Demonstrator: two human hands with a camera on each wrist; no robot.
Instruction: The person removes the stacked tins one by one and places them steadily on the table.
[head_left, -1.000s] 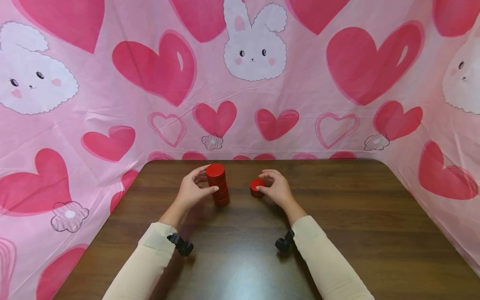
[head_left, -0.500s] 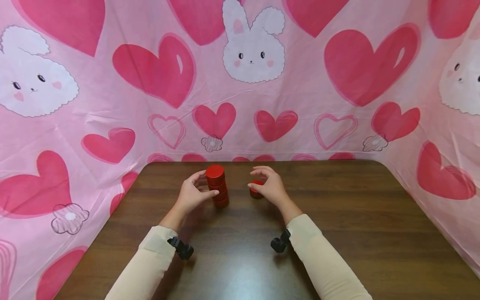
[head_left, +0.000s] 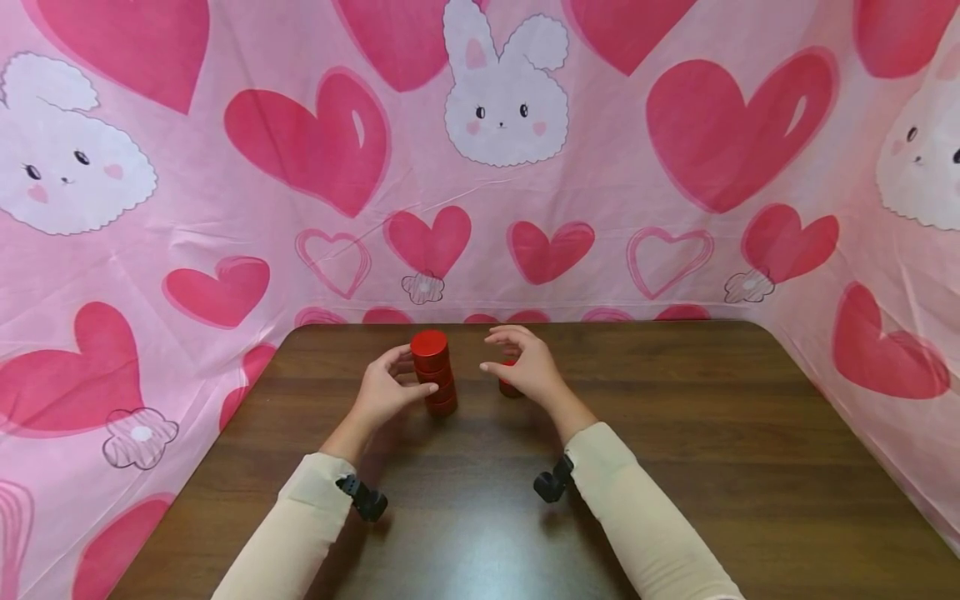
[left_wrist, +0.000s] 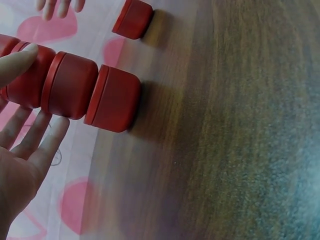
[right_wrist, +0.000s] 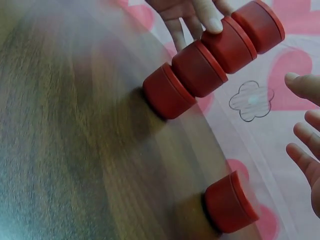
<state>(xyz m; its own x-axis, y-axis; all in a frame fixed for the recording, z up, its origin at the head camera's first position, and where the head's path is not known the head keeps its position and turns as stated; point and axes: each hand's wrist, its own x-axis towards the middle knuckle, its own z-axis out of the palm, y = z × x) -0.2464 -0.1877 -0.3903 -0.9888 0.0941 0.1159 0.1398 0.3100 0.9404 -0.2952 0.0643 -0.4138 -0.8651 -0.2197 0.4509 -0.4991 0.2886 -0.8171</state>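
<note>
Several round red lidded tins stand in one upright stack (head_left: 431, 350) left of the table's middle. My left hand (head_left: 382, 390) holds that stack from the left, thumb in front and fingers behind. In the left wrist view its thumb lies across an upper tin (left_wrist: 70, 85) of the column. A single red tin (right_wrist: 227, 202) sits on the table to the right of the stack. In the head view my right hand (head_left: 534, 365) partly hides this tin. Its fingers are spread and loosely bent, with nothing between them, pointing toward the stack.
The brown wooden table (head_left: 712, 467) ends just beyond the tins. A pink cloth (head_left: 555, 192) with hearts and rabbits hangs behind it and along both sides. Each wrist wears a small black camera (head_left: 553, 483).
My right hand has come off the single tin and moved left and up, toward the stack. The left hand and the stack have stayed in place.
</note>
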